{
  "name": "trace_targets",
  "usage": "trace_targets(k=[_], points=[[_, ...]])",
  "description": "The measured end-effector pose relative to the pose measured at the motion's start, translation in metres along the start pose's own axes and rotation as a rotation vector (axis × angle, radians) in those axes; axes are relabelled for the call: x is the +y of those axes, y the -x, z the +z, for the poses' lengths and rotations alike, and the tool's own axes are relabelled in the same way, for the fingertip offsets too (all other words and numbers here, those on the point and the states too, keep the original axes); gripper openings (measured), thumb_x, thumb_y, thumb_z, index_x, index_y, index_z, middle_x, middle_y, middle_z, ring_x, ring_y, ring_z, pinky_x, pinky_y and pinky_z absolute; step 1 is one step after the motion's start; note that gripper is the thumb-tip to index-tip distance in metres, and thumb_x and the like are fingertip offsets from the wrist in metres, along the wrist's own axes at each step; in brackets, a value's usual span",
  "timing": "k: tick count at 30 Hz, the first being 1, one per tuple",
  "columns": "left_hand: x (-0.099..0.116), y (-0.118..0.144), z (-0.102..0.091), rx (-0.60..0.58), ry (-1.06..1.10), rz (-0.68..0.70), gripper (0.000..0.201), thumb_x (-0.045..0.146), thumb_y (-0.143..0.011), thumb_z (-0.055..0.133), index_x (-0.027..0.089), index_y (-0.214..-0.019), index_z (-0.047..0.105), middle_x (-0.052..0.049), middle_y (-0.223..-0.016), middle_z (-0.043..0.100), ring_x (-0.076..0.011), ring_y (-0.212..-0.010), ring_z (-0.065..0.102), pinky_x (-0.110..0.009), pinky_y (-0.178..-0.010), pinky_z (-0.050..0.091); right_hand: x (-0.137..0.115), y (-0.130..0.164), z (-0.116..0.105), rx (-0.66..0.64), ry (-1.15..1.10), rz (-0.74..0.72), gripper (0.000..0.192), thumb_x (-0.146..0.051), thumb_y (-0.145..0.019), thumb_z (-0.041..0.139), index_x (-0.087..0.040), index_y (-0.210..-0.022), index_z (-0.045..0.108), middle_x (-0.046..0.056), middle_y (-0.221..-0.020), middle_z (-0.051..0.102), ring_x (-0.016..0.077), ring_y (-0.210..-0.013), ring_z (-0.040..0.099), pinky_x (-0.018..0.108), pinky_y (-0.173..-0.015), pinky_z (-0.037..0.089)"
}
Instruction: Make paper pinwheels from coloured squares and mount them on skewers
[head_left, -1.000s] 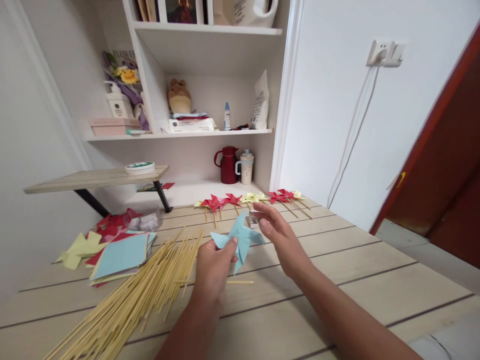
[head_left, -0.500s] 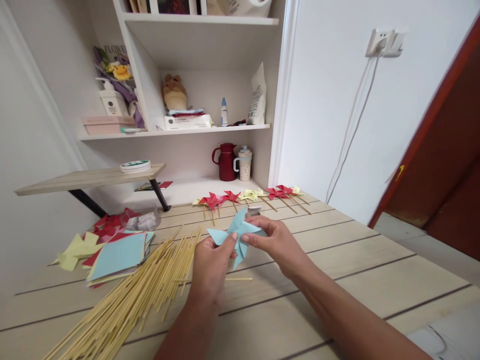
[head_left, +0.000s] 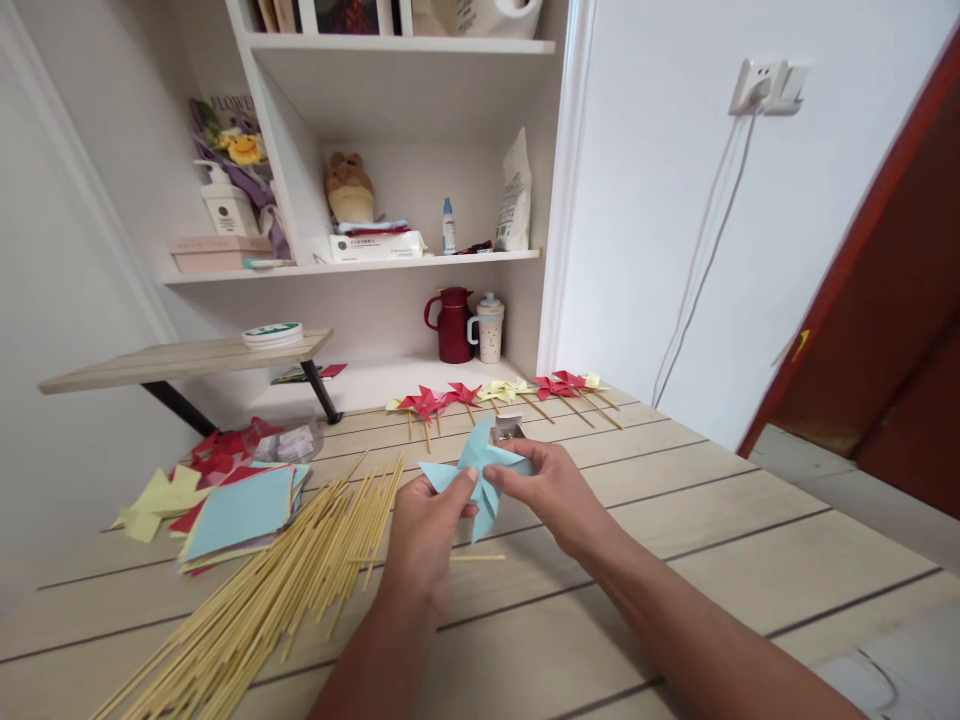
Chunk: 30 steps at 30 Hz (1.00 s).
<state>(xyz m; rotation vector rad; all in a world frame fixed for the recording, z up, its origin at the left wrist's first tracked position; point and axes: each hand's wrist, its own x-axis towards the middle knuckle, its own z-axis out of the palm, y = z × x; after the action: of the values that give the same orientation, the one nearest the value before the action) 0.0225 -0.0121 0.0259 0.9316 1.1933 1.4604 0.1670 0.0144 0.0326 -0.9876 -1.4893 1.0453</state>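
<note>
Between my hands, above the table, is a light blue paper pinwheel with pointed blades spread out. My left hand pinches it from the left, thumb near its centre. From the right, my right hand grips it with thumb and fingers, the thumb close to the centre too. Just behind the pinwheel a small open box stands on the table, its small contents too tiny to name. A single wooden stick lies crosswise below my hands. Left of my left hand spreads a big bundle of wooden sticks.
Finished red and yellow pinwheels on sticks line the table's back edge. At left lie coloured paper squares, a yellow paper pinwheel and a clear plastic container. A raised wooden shelf stands behind them.
The blue pinwheel and both hands have shifted very slightly. My right hand has lowered a little, and more of the small box behind shows. Both hands still hold the pinwheel.
</note>
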Motion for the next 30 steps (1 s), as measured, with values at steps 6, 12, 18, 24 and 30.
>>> trace_targets(k=[6, 12, 18, 24, 30], points=[[0.0, -0.003, -0.005, -0.092, 0.045, -0.036, 0.032, 0.035, -0.067, 0.082, 0.011, -0.086, 0.073, -0.011, -0.09, 0.073, -0.0196, -0.081, 0.063, -0.033, -0.079, 0.048, 0.0, -0.002, 0.004, 0.004, -0.017, 0.029, 0.011, -0.025, -0.071, 0.067, -0.015, -0.075, 0.07, -0.003, -0.063, 0.058, 0.0112, -0.06, 0.046, 0.023, -0.058, 0.038], [0.024, 0.006, -0.017, -0.29, 0.096, -0.089, 0.047, 0.03, -0.068, 0.083, 0.018, -0.112, 0.069, -0.011, -0.111, 0.073, -0.0224, -0.103, 0.064, -0.034, -0.092, 0.043, 0.002, -0.014, 0.002, -0.019, -0.108, 0.141, 0.019, -0.029, -0.066, 0.068, -0.015, -0.079, 0.069, -0.001, -0.068, 0.065, 0.0139, -0.064, 0.054, 0.027, -0.068, 0.043], [0.045, 0.021, -0.034, -0.148, -0.125, -0.027, 0.06, 0.031, -0.065, 0.084, 0.023, -0.122, 0.066, -0.013, -0.128, 0.065, -0.0291, -0.131, 0.048, -0.038, -0.104, 0.034, -0.013, -0.02, -0.005, -0.057, -0.03, 0.163, 0.018, -0.029, -0.063, 0.069, -0.015, -0.075, 0.068, -0.001, -0.066, 0.065, 0.0167, -0.066, 0.057, 0.03, -0.07, 0.043], [0.065, 0.032, -0.05, -0.078, -0.325, 0.011, 0.047, 0.034, -0.063, 0.084, 0.023, -0.107, 0.074, -0.012, -0.118, 0.07, -0.0316, -0.121, 0.057, -0.038, -0.097, 0.039, -0.037, -0.013, -0.003, -0.182, 0.062, 0.159, 0.013, -0.02, -0.059, 0.068, -0.015, -0.071, 0.07, -0.003, -0.059, 0.06, 0.0133, -0.059, 0.051, 0.026, -0.061, 0.038], [0.07, 0.038, -0.054, -0.161, -0.369, 0.049, 0.034, 0.032, -0.062, 0.083, 0.02, -0.093, 0.077, -0.011, -0.114, 0.073, -0.0278, -0.098, 0.067, -0.035, -0.087, 0.045, -0.053, -0.01, -0.002, -0.321, 0.294, 0.104, 0.015, -0.022, -0.062, 0.066, -0.016, -0.074, 0.073, -0.002, -0.063, 0.062, 0.0132, -0.058, 0.05, 0.025, -0.056, 0.036]])
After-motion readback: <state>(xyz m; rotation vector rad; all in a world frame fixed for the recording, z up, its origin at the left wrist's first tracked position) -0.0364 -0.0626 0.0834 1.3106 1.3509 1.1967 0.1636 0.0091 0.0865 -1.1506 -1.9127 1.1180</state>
